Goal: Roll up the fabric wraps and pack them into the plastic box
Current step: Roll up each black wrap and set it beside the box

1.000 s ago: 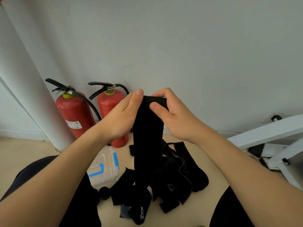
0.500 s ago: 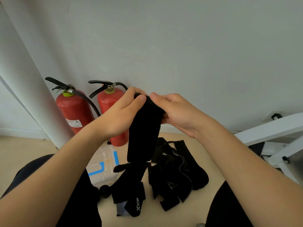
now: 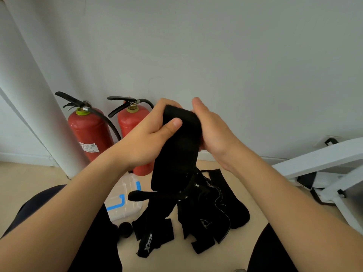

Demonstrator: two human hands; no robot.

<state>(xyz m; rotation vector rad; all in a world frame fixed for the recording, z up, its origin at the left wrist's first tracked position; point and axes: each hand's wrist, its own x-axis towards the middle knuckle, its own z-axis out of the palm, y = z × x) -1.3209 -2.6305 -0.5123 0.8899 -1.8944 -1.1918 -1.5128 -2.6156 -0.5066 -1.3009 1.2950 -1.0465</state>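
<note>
Wrap [image 3: 176, 154], rolled at its top, is held in the air above the pile [image 3: 212, 211]. It is pinched by the left hand [image 3: 149, 138], thumb in front. The right hand [image 3: 212, 132] is laid against its right edge, fingers hidden, so its grip cannot be told. Box [image 3: 125, 201] lies left of the pile.

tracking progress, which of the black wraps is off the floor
The black wrap held up between the left hand and right hand; the other wraps lie heaped on the floor.
</note>
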